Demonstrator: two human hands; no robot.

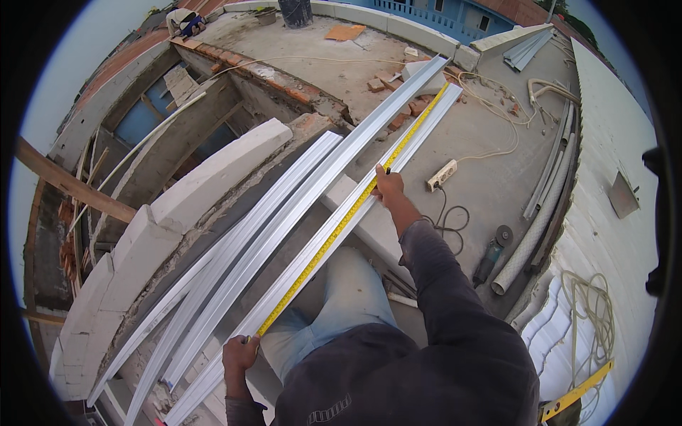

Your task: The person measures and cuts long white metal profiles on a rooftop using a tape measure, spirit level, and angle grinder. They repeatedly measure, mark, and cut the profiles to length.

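Note:
A yellow tape measure (341, 228) lies stretched along a long silver metal channel (291, 274), which runs diagonally across my lap. Low in the view, my left hand (240, 357) is closed on the tape's near end, against the channel. Farther up, my right hand (387, 186) rests on the tape and channel, its fingers round a small dark pen-like thing (388, 171). The tape runs on past that hand toward the channel's far end. More silver channels (284, 186) lie alongside to the left, partly overlapping one another.
On the right are an angle grinder (491, 254), a white power strip (442, 175) with cables, pipes (540, 220) and a yellow level (577, 392). A pale block wall (220, 170) borders an open drop at left. Broken bricks (401, 113) lie ahead; another person (186, 23) crouches far left.

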